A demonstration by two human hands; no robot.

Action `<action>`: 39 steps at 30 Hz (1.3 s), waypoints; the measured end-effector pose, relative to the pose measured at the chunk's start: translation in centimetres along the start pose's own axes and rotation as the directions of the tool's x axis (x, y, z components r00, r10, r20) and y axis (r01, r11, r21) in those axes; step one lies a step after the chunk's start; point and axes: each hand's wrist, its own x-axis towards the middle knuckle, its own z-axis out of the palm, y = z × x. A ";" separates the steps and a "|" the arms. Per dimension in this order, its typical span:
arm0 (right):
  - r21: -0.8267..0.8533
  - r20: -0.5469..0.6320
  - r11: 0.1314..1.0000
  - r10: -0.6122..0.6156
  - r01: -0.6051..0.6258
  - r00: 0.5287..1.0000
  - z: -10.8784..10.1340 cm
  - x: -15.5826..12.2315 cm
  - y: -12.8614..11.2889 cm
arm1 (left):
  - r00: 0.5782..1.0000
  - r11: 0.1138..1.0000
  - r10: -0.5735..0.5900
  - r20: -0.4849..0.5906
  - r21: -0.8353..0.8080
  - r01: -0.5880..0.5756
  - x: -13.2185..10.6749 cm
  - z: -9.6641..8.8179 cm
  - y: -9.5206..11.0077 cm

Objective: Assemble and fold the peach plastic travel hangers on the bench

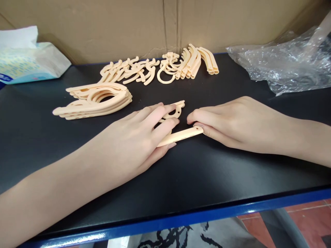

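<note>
My left hand [137,137] lies over a cream plastic folding hanger [181,135], its fingers and thumb closed around the parts. One straight hanger arm sticks out to the right from under the fingers, with a small round hole at its end. Beyond the fingertips shows a curved hanger piece [179,109] with holes; the palm covers the rest. My right hand [230,120] is closed, thumb and bent forefinger at the tip of that arm. Whether a small part sits inside the right fingers is hidden.
A stack of folded hangers [90,109] lies left of my hands. Along the back are loose hanger hooks [129,70] and curved hanger arms [191,63]. A tissue pack [33,63] stands back left, clear plastic wrap [287,65] back right. The black table [207,182] has a blue edge.
</note>
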 end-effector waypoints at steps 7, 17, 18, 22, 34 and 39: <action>0.008 0.050 0.999 0.032 -0.032 0.998 -0.3 0.0 -0.1 | 1.000 1.000 -0.007 0.021 0.000 0.007 0.0 -0.2 -0.2; -0.005 0.033 1.000 0.019 -0.019 0.999 -0.3 0.1 -0.1 | 0.997 0.998 -0.039 0.064 -0.039 0.042 0.0 -0.2 0.0; -0.008 0.033 1.000 0.020 -0.020 0.999 -0.3 0.1 -0.1 | 0.997 0.998 -0.039 0.071 -0.038 0.041 -0.1 -0.3 0.0; -0.017 0.034 1.000 0.022 -0.022 0.999 -0.2 0.0 -0.1 | 0.997 0.999 -0.042 0.067 -0.015 0.043 -0.1 -0.3 0.0; -0.015 0.011 1.000 0.011 -0.010 1.000 -0.2 0.0 0.0 | 0.999 1.000 -0.024 0.047 0.009 0.023 0.0 -0.3 0.1; -0.027 0.009 1.000 0.008 -0.008 1.000 -0.1 -0.1 0.0 | 0.998 0.999 -0.035 0.055 0.014 0.034 0.1 -0.5 0.1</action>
